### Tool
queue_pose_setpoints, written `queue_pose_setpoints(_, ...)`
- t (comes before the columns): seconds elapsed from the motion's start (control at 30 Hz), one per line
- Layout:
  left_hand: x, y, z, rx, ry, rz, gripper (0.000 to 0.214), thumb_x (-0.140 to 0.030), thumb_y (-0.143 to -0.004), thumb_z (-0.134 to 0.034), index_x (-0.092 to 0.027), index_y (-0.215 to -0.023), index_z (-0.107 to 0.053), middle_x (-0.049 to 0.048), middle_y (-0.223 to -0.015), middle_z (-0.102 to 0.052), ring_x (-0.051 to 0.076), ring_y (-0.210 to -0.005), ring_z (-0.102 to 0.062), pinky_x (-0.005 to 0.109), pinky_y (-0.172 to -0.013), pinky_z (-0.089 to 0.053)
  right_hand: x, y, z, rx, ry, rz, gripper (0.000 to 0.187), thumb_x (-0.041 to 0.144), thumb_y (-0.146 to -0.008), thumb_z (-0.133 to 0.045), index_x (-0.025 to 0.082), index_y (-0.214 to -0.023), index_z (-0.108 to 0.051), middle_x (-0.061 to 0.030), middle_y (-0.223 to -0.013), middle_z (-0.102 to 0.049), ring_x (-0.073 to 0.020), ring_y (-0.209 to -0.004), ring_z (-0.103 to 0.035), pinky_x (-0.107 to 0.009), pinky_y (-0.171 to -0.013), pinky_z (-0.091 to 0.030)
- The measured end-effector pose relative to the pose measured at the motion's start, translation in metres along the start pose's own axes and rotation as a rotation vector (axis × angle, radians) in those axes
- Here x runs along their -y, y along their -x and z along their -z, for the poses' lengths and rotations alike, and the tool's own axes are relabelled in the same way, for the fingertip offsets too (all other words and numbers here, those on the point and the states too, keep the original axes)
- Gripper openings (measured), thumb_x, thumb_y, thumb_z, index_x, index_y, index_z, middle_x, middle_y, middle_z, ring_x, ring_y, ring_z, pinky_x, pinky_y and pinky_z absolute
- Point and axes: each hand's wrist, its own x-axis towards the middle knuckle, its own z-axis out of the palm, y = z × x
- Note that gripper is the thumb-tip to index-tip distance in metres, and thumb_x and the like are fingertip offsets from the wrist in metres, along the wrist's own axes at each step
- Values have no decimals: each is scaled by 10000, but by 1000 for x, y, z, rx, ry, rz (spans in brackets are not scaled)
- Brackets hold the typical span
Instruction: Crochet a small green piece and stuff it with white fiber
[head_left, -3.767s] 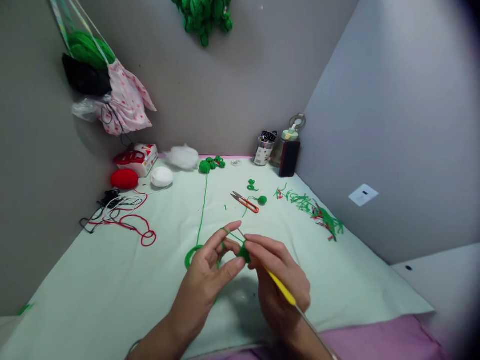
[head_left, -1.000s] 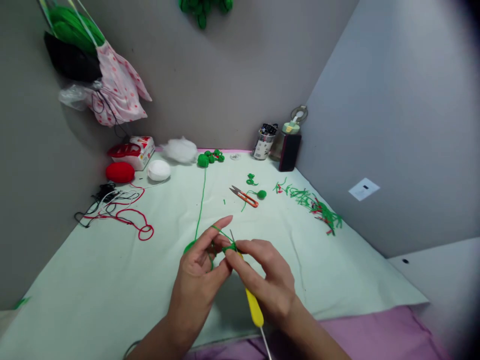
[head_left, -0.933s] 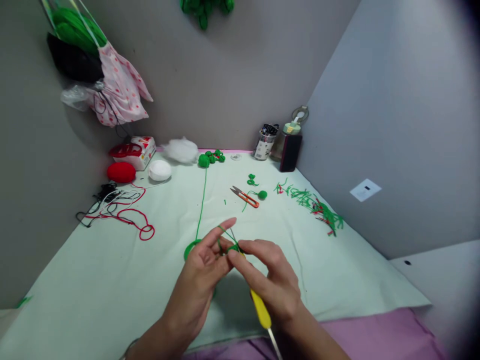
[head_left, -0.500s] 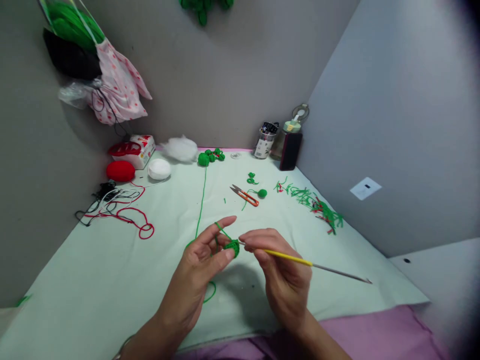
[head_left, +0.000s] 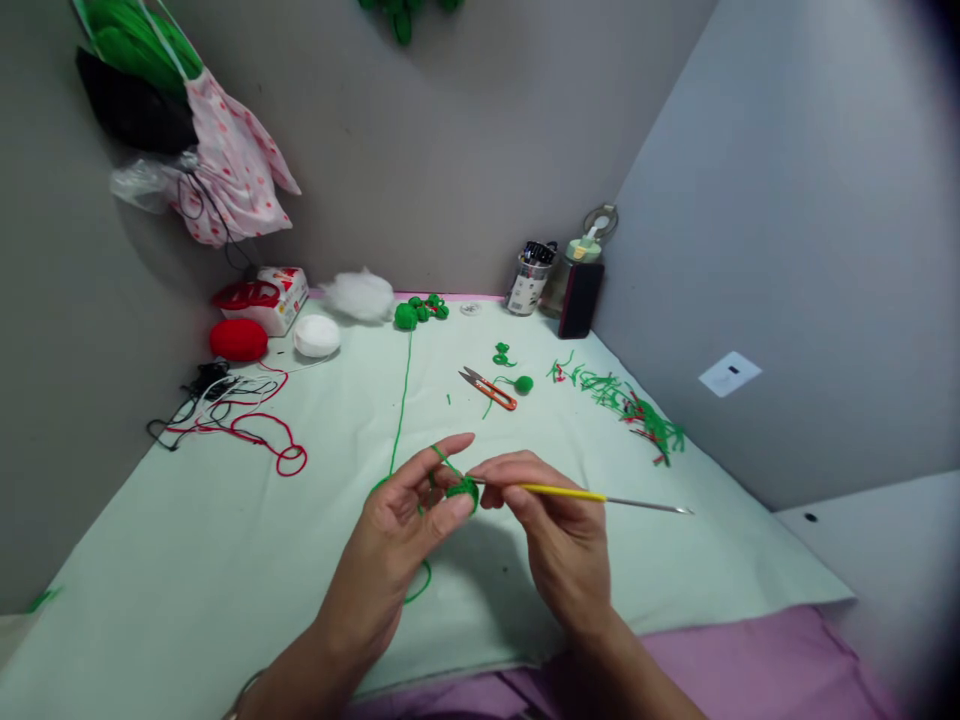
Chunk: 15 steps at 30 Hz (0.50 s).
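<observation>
Between thumb and fingers, my left hand (head_left: 409,515) pinches a small green crochet piece (head_left: 466,490). Green yarn (head_left: 403,400) runs from a green yarn ball (head_left: 406,317) at the back and passes over the raised left index finger. My right hand (head_left: 559,530) is closed around the yellow grip of a crochet hook (head_left: 564,492), its free metal end pointing right. The hook's working tip is at the top of the green piece, partly hidden by the yarn and fingers. A yarn loop (head_left: 420,583) hangs below my left hand.
Orange thread snips (head_left: 489,389) lie beyond my hands beside a small green ball (head_left: 523,385). Yarn scraps (head_left: 637,410) are scattered at right. Red yarn (head_left: 238,341), white yarn (head_left: 316,337) and tangled strands sit left. A phone (head_left: 581,301) and pen cup (head_left: 528,283) stand behind.
My right hand has shifted left and slightly up, bringing the hook closer onto the green piece; its free end has risen and now lies flatter. My left hand is nearly still.
</observation>
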Motion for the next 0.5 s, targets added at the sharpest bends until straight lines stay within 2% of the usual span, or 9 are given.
queue_pose_setpoints(0.1, 4, -2, 0, -33, 46, -17, 454, -324, -793, -906, -334, -1235, -803, -15, -915, -688, 144, -929, -612, 250, -917, -469, 0, 7, -2, 3, 212, 134, 237, 154, -999, -677, 301, -1116, -822, -56, -982, -786, -171, -825, -726, -283, -689, -603)
queue_pose_setpoints(0.17, 5, -5, 1, 5, 138, 44, 496, -319, -790, -913, -321, -1270, -788, -14, -894, -701, 138, -928, -638, 240, -920, -482, 0, 10, -1, 24, 412, 271, 326, 84, -976, -674, 295, -1181, -812, -84, -1070, -780, -193, -911, -736, -303, -735, -610)
queue_pose_setpoints(0.23, 3, -8, 2, 64, 250, 143, 489, -310, -773, -922, -267, -1245, -805, 4, -892, -716, 140, -927, -656, 245, -942, -497, 0, 11, 2, 25, 467, 339, 368, 53, -967, -659, 288, -1211, -803, -90, -1086, -779, -199, -928, -735, -313, -758, -610)
queue_pose_setpoints(0.3, 1, -11, 4, 72, 326, 198, 425, -299, -745, -933, -209, -1149, -841, 18, -894, -724, 134, -894, -657, 259, -962, -510, 0, 9, 5, -29, 327, 243, 324, 74, -984, -648, 293, -1162, -808, -60, -1007, -783, -180, -870, -722, -297, -731, -596)
queue_pose_setpoints(0.4, -1, -11, 4, 27, 288, 144, 389, -290, -738, -931, -221, -1113, -852, 1, -865, -725, 127, -859, -651, 259, -945, -513, -1, 4, 6, -107, -6, -5, 197, 192, -1017, -660, 307, -1057, -814, -11, -885, -754, -136, -718, -663, -268, -654, -554)
queue_pose_setpoints(0.5, 0, -6, 2, 38, 131, 59, 373, -276, -767, -911, -278, -1134, -847, 6, -902, -761, 155, -928, -658, 255, -913, -497, -3, 2, 3, -51, -100, -107, 130, 279, -999, -706, 285, -983, -836, -24, -870, -759, -147, -748, -674, -276, -682, -553)
